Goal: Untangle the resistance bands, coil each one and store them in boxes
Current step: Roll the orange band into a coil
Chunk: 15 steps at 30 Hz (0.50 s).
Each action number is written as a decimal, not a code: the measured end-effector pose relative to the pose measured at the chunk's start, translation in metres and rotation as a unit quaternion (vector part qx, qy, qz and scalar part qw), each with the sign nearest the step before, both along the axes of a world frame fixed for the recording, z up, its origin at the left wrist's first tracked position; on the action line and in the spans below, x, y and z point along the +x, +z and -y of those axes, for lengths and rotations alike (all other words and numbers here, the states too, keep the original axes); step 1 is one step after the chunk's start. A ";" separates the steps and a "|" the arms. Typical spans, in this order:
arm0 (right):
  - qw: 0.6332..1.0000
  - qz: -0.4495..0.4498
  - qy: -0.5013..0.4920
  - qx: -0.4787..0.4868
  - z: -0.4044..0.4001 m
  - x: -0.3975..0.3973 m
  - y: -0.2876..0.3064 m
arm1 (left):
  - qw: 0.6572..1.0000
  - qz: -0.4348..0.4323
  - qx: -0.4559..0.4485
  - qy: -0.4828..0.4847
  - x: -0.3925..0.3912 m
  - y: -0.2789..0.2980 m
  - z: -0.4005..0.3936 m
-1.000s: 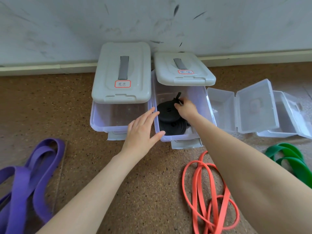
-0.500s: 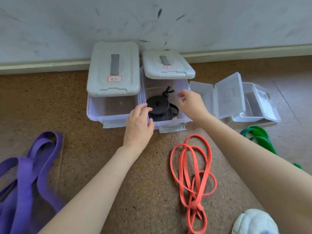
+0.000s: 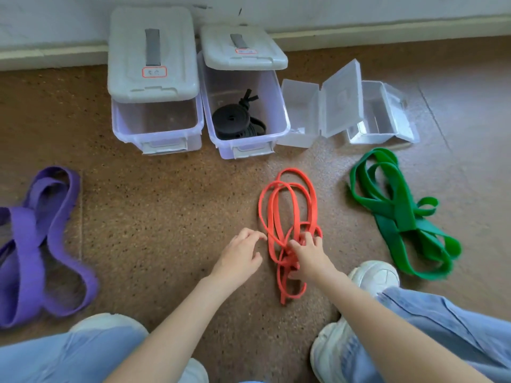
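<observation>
Down on the speckled brown floor (image 3: 171, 222), everything sits around the red band (image 3: 287, 214), a thin tangled loop lying in the middle. Well to its left sprawls the wide purple band (image 3: 36, 244); to its right lies the green band (image 3: 398, 214), also in loose folds. Beyond the red band, against the wall, stand two lidded storage boxes: the left box (image 3: 156, 120) with its grey lid slid back, and the right box (image 3: 249, 114), which holds the coiled black band (image 3: 235, 121). Further right of these are two small clear cases (image 3: 320, 111), hinged lids open. Nearer than the red band, blue-jeaned knees (image 3: 442, 319) and white shoes (image 3: 373, 275) frame the bottom edge.

The right hand (image 3: 309, 258) rests on the lower knot of the red band, fingers curled into the strands and gripping them. The left hand (image 3: 240, 255) hovers just beside the band's left edge, fingers loosely bent, holding nothing.
</observation>
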State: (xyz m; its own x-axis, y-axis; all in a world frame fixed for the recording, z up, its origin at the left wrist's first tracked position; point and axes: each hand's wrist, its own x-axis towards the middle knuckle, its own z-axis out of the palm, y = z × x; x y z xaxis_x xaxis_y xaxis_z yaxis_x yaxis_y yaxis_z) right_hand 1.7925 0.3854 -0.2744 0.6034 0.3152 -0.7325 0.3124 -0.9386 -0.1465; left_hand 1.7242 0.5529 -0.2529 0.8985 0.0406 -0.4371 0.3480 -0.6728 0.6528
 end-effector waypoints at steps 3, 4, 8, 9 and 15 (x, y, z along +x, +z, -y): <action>0.996 0.019 -0.024 0.082 -0.006 0.008 0.019 | 0.999 -0.031 -0.033 -0.029 -0.015 0.007 0.002; 0.991 -0.019 -0.067 0.115 -0.012 0.014 0.032 | 0.998 -0.039 -0.045 -0.032 -0.017 0.012 0.003; 0.953 -0.146 -0.170 0.205 -0.033 0.034 0.107 | 0.986 -0.013 -0.148 0.077 -0.009 0.058 -0.002; 0.944 -0.159 -0.177 0.228 -0.035 0.036 0.128 | 0.983 0.010 -0.156 0.094 -0.006 0.074 -0.006; 0.922 -0.143 -0.174 0.316 -0.037 0.038 0.240 | 0.991 0.106 -0.080 0.010 0.009 0.202 -0.051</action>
